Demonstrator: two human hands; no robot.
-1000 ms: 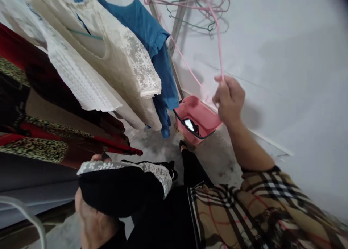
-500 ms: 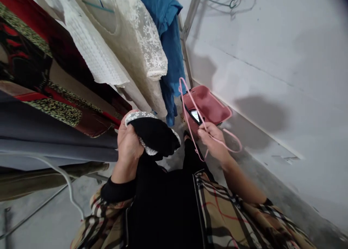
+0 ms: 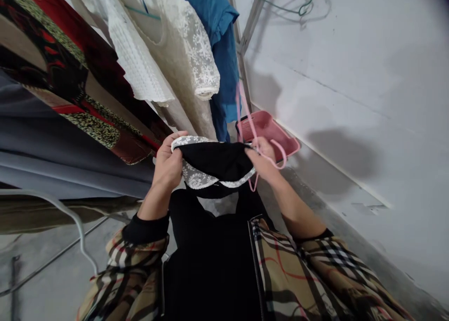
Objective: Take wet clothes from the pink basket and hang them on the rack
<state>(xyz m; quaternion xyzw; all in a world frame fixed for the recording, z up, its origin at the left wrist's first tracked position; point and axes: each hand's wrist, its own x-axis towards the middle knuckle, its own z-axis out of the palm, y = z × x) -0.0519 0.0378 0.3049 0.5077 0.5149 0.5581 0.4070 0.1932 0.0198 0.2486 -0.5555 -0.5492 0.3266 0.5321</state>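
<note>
A black garment with a white lace collar (image 3: 213,160) is stretched between my hands in front of my legs. My left hand (image 3: 167,167) pinches the lace at its left end, thumb on top. At the other end, the fingers of my right hand (image 3: 267,167) are closed on the cloth and also on a pink clothes hanger (image 3: 250,120). The hanger stands up tilted from that hand, its hook curling to the right, slightly blurred. Part of its lower bar is hidden behind the garment and my fingers.
A pink plastic basket (image 3: 293,143) stands on the floor beyond my right hand. White lace clothes (image 3: 199,64), a blue garment (image 3: 224,45) and a red patterned cloth (image 3: 101,129) hang at left. A green hanger (image 3: 277,2) is by the white wall (image 3: 368,101).
The bunched black garment has been spread out sideways. My right hand has moved left with the hanger and taken hold of the garment's right end.
</note>
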